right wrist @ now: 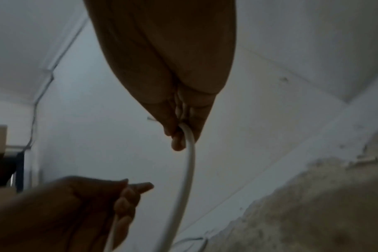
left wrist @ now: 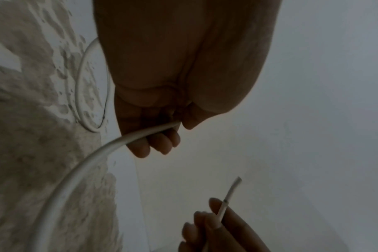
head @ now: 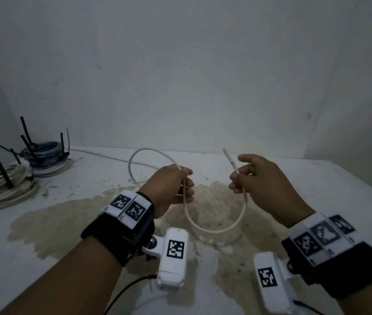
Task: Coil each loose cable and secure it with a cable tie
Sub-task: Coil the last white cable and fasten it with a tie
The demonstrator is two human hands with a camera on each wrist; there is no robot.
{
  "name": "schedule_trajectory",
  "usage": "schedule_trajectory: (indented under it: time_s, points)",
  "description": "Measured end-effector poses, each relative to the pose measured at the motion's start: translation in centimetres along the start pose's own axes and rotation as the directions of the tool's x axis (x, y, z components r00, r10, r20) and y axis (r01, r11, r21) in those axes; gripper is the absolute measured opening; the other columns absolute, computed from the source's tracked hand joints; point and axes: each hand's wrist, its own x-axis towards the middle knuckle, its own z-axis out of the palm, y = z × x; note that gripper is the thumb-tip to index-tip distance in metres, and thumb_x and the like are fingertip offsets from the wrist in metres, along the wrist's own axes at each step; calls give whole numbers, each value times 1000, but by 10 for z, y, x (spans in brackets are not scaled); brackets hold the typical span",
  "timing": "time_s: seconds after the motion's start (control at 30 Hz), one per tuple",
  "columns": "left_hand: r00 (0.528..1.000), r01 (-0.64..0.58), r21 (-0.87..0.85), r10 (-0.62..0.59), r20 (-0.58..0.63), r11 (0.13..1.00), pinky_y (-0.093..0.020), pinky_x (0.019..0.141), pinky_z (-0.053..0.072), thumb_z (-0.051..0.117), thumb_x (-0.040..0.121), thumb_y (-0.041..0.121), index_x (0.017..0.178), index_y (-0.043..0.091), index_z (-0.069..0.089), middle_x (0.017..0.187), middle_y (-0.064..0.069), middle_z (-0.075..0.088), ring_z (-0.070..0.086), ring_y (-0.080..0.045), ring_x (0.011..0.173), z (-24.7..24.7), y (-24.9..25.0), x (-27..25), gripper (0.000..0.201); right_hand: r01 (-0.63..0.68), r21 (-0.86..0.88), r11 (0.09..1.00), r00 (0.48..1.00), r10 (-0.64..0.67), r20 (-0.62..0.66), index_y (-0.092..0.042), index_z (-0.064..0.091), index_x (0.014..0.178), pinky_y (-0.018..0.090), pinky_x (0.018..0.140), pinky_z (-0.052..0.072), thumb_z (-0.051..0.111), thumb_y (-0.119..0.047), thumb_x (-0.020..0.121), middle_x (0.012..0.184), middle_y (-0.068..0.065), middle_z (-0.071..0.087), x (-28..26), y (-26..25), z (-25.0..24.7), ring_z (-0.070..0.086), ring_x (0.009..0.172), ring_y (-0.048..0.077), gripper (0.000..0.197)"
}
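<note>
Low in the head view the two wrists frame a stained patch of worktop (head: 44,223), and just above them a white cable (head: 216,230) hangs in a U between the hands, clear of the surface. The left hand (head: 171,187) has its fingers curled round the cable where a loop rises behind it; the right hand (head: 262,185) pinches it just below the free end (head: 227,155), which points up toward the wall. This looks like the very start of a coil — first loop formed, no tie on it yet. The next move probably calls for carrying the right hand's length over to the left and gathering it there. Further back the cable trails across the worktop toward upper left, where tied coils (head: 7,185) sit with black ties (head: 24,128) sticking up — well apart from the hands, with open room to the right.
</note>
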Motion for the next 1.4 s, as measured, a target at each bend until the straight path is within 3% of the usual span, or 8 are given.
schedule_trajectory:
  time_s: [0.2,0.33,0.43,0.53,0.63,0.83,1.17,1.4]
  points:
    - [997,-60,-89,56,-50,994,-37,73,53,39,102,22,103,2,56,66,-7,63,65,-24,69,-3,6,1,26,201,-639,742,969,-245,20,-14,72,93,24,49,36,51,-22,96,69,2,60,5,10,-4,50,56,12,22]
    - [989,-140,-65,136,-65,988,-35,66,56,33,104,15,106,5,46,67,-9,66,66,-25,66,8,8,-3,16,-216,48,975,976,217,-32,-9,66,91,29,50,48,52,-28,94,78,9,70,6,2,-4,64,63,22,23]
    - [991,-136,-32,136,-2,990,-38,66,57,35,103,17,101,4,49,80,-12,63,65,-26,71,16,6,-8,20,-337,344,876,935,354,13,-7,62,90,30,51,50,57,-36,92,82,16,68,7,-1,-1,64,64,23,30]
    - [989,-146,-20,146,33,989,-40,75,58,37,103,21,98,2,56,84,-10,56,60,-22,77,25,5,-10,28,-309,525,793,939,341,38,-4,52,105,28,56,53,53,-9,94,93,18,62,11,0,7,64,66,21,12]
    - [981,-192,0,192,28,981,-40,80,57,45,100,17,106,5,54,82,-12,61,64,-23,75,33,7,-11,16,-373,670,642,909,398,125,-6,46,92,20,41,39,40,3,95,71,9,49,14,0,10,45,47,11,12]
    - [913,-336,-157,280,-298,929,-33,58,58,51,98,23,100,4,53,75,-10,70,69,-18,60,35,10,-13,19,-544,711,445,817,475,328,-8,46,85,19,33,23,28,-17,100,46,-3,34,12,8,11,26,33,10,25]
    - [989,-141,-11,141,52,990,-29,62,55,52,97,28,83,6,66,74,-9,68,66,-18,65,35,13,-21,30,-286,535,795,958,238,158,-5,62,95,35,71,54,45,-17,98,77,11,68,0,2,25,64,68,19,21]
    - [956,-236,301,164,245,924,-25,61,46,60,92,24,81,7,65,73,-9,71,63,-14,60,32,11,-27,21,-146,298,943,979,95,180,-7,62,80,32,59,47,44,-21,97,54,1,60,-10,5,30,56,56,17,28]
